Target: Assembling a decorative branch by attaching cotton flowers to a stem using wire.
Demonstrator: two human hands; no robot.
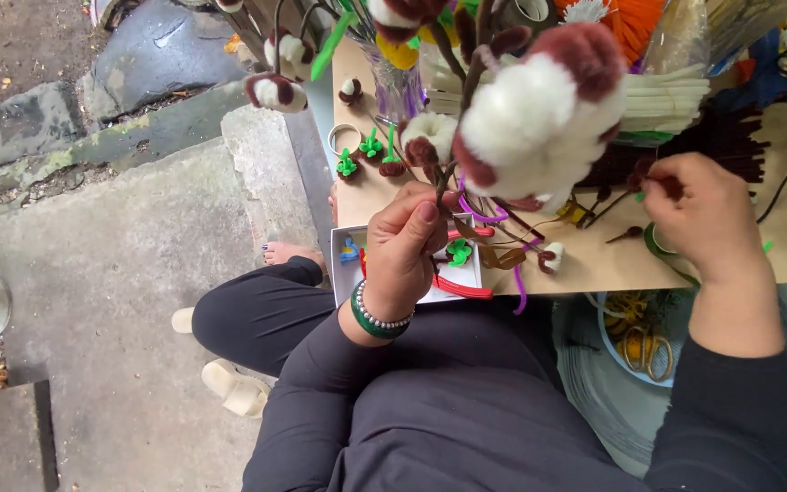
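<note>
Head view: your left hand [403,251] is gripping the brown stem of a white-and-brown fuzzy cotton flower [539,118] above the white tray [346,273]. Your right hand [708,219], right of the tray, is pinching a brown wire tip. Several flowers are finished; loose stems are waiting on the bench [612,260].

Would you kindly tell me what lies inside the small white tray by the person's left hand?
In the white tray lie a small green pipe-cleaner piece, a little blue one and red-handled pliers. The left hand covers the tray's middle, so anything there is hidden.
</note>
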